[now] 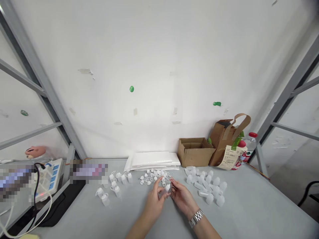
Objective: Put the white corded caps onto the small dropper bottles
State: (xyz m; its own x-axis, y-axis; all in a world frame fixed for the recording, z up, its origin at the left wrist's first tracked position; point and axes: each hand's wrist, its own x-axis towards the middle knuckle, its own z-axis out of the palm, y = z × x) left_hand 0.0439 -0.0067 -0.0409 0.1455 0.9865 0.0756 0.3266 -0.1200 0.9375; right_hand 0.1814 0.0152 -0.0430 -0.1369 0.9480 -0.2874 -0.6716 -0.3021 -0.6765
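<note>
My left hand [155,199] is closed around a small translucent squeeze bottle [163,192], which is tilted and has a white cap [167,187] on top. My right hand [183,198] meets it from the right, its fingers bent in at the side of the cap; the exact grip of the fingertips is partly hidden. Just behind both hands lies a pile of loose white caps [152,175] with looped straps. To the right are several uncapped translucent bottles [208,187], mostly lying down. Several capped bottles [117,191] stand upright to the left.
White padded envelopes [154,160] lie against the wall, beside an open cardboard box [195,156]. A brown paper bag [221,139] and a red-capped bottle [250,144] stand at the back right. At left are a power strip [52,179], cables and a black mat [64,202].
</note>
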